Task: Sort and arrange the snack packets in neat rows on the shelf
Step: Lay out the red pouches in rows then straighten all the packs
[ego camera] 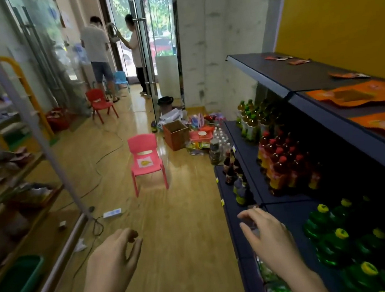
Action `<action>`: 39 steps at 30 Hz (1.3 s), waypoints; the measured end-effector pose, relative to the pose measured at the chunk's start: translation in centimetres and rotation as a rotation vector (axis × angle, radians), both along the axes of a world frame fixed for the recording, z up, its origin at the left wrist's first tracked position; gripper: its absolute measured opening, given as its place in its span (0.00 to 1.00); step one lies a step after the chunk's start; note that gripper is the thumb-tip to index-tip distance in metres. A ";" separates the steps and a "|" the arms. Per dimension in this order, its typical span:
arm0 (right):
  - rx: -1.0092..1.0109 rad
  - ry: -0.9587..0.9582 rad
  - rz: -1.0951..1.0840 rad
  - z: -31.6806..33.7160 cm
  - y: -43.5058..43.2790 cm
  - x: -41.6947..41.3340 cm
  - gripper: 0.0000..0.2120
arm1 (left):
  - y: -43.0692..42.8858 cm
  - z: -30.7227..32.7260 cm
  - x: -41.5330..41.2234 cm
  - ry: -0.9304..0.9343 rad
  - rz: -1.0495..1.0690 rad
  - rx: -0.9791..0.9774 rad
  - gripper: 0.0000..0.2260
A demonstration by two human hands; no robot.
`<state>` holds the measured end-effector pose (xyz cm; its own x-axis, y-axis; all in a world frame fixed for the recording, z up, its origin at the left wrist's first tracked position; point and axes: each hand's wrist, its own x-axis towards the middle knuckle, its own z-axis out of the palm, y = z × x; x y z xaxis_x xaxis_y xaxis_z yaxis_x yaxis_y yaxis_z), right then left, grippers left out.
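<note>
- Left hand: low in the foreground over the wooden floor, fingers loosely curled toward the thumb, nothing in it.
- Right hand: just over the front edge of a lower shelf, fingers relaxed and half bent. It appears empty, though a blur at the fingertips leaves this uncertain.
- Green plastic bottles with yellow caps: packed on the lower shelf beside the right hand. Not task items.
- Dark drink bottles with red caps: one level up, standing in a block.
- Large flat orange snack packets: lying on the top shelf of the dark blue metal shelf unit, overlapping and askew, not in a row.
- Small orange-red snack packets: scattered singly toward the far end of the same top shelf, well apart from each other.
- Pink plastic child's chair: in the aisle.
- Brown cardboard box: on the floor at the shelf's far end, beside a heap of mixed packets.
- Two people stand at the glass door, far off.
- Judgement: between picks, with no packet in hand and the view down the aisle.
- Next move calls for raising the right hand to the top shelf, taking the near orange packets and squaring them edge to edge.
</note>
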<state>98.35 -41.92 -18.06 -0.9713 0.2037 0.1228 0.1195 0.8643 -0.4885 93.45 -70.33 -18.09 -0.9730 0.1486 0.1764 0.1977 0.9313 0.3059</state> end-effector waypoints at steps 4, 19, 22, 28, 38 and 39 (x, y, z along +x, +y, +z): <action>-0.010 -0.017 -0.009 1.1 -0.1 -7.9 0.11 | 0.2 1.3 -9.4 0.080 -0.042 0.023 0.05; -0.024 -0.077 -0.159 1.0 5.2 -31.9 0.09 | 8.2 0.0 -38.5 0.158 -0.223 0.072 0.04; -0.004 -0.065 -0.171 0.8 7.7 -37.6 0.08 | 10.9 0.0 -44.7 0.175 -0.248 0.068 0.04; 0.048 -0.013 -0.222 2.9 12.3 -47.9 0.10 | 16.4 2.4 -56.1 0.213 -0.282 0.069 0.04; 0.066 0.038 -0.346 6.6 18.9 -60.5 0.11 | 26.8 4.5 -73.2 0.231 -0.491 0.061 0.06; 0.064 0.052 -0.369 6.6 19.6 -61.4 0.10 | 28.2 4.6 -74.6 0.225 -0.531 0.073 0.05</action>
<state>36.90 -22.36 -11.41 -0.8260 0.5294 0.1937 0.4054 0.7966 -0.4484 18.83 -42.17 -13.47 -0.7057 0.5861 0.3981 0.6998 0.6646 0.2619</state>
